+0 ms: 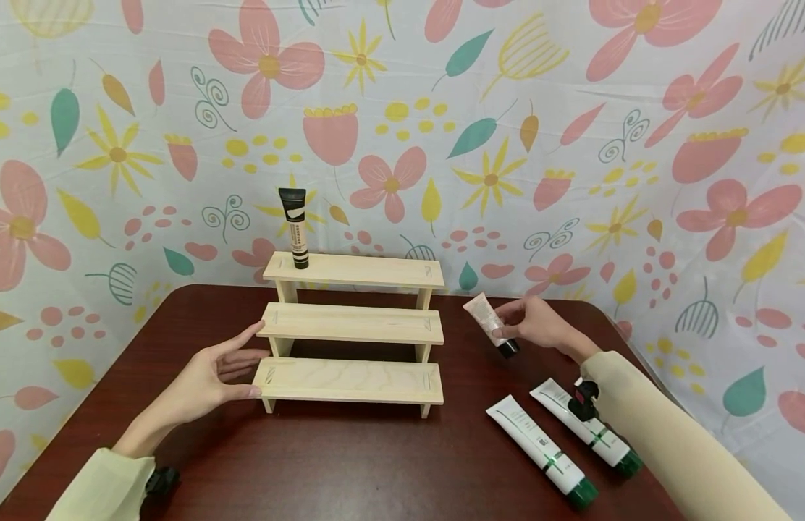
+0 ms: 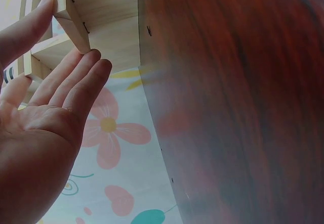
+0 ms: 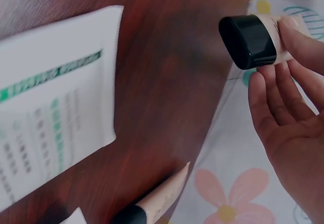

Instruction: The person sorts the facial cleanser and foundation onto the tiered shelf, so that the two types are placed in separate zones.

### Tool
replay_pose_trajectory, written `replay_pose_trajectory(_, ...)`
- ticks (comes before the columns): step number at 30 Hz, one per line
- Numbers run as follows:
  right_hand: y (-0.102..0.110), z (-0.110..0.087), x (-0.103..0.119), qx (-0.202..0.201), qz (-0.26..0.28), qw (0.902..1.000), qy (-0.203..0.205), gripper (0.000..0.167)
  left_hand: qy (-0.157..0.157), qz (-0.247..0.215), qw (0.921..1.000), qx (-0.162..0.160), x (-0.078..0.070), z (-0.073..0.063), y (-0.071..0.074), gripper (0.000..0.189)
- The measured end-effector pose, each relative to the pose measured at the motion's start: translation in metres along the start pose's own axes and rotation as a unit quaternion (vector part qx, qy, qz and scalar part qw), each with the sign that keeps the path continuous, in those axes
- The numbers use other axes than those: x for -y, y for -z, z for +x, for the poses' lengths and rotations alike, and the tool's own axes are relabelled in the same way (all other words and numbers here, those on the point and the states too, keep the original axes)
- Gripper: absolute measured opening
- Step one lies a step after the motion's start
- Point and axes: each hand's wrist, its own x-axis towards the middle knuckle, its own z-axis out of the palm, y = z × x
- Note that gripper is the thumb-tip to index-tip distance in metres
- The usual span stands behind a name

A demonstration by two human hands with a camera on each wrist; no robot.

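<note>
My right hand (image 1: pixel 539 323) pinches a small pale pink squeeze tube (image 1: pixel 486 316) between thumb and fingers, right of the rack. The tube is tilted, its black cap (image 3: pixel 247 42) low and toward me. My left hand (image 1: pixel 203 376) touches the left end of a three-step wooden rack (image 1: pixel 350 376), fingers mostly straight. Its thumb (image 2: pixel 43 9) lies against the end of the lowest board, and the index finger reaches the middle board. On the top step, at the left, a beige tube with black cap and bands (image 1: pixel 298 235) stands cap up.
Two white tubes, a nearer one (image 1: pixel 529 434) and a farther one (image 1: pixel 565 405), lie with green caps at the right on the dark wooden table (image 1: pixel 350 470). Another beige tube (image 3: pixel 164 196) shows low in the right wrist view. Flowered cloth (image 1: pixel 402 108) hangs behind.
</note>
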Motion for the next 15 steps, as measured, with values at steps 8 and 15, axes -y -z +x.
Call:
replay_pose_trajectory(8,0.005,-0.002,0.026,-0.059,0.043,0.9969,0.031,0.044,0.008,0.007,0.9999,0.002,0.001,-0.001,0.000,0.103)
replay_pose_trajectory(15,0.013,-0.002,0.053,-0.091,0.100,0.9900,0.040,0.041,0.006,0.007,1.0000,0.002,0.001,-0.001,0.000,0.102)
